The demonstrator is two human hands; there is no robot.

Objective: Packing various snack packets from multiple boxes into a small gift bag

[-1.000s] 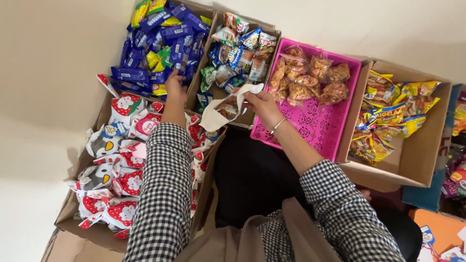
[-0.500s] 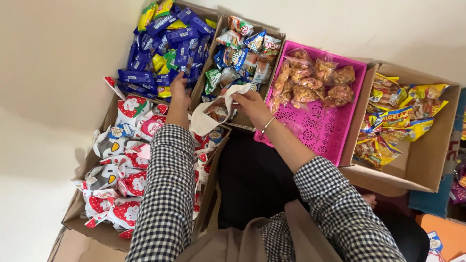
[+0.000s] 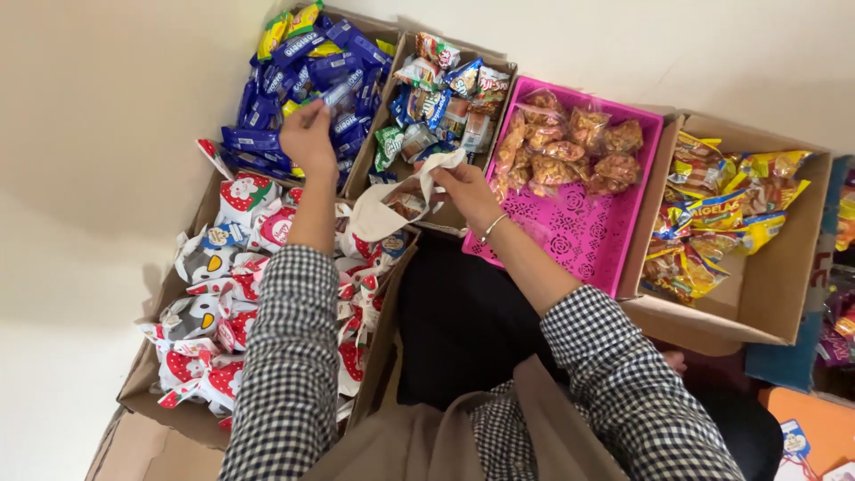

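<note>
Since the earlier frame, the left hand (image 3: 308, 135) had lifted out of the cardboard box of blue snack bars (image 3: 303, 76) and now hovered just above it, fingers pinched around one blue-wrapped bar (image 3: 340, 90) that stuck out toward the right. The right hand (image 3: 463, 189) had stayed where it was, closed on the upper rim of a small cream cloth pouch (image 3: 381, 214), holding its mouth open over the near edge of the box of mixed small snack packets (image 3: 441, 89). The pouch hung between the two forearms, below and to the right of the lifted bar and apart from it. A thin bracelet (image 3: 492, 227) sat on the right wrist, and both arms wore black-and-white checked sleeves. Beneath the left forearm lay a box of red-and-white strawberry-print packets (image 3: 214, 294). To the right stood a pink plastic basket (image 3: 588, 240) with clear bags of brown snacks, then a box of yellow crisp packets (image 3: 721, 214).
</note>
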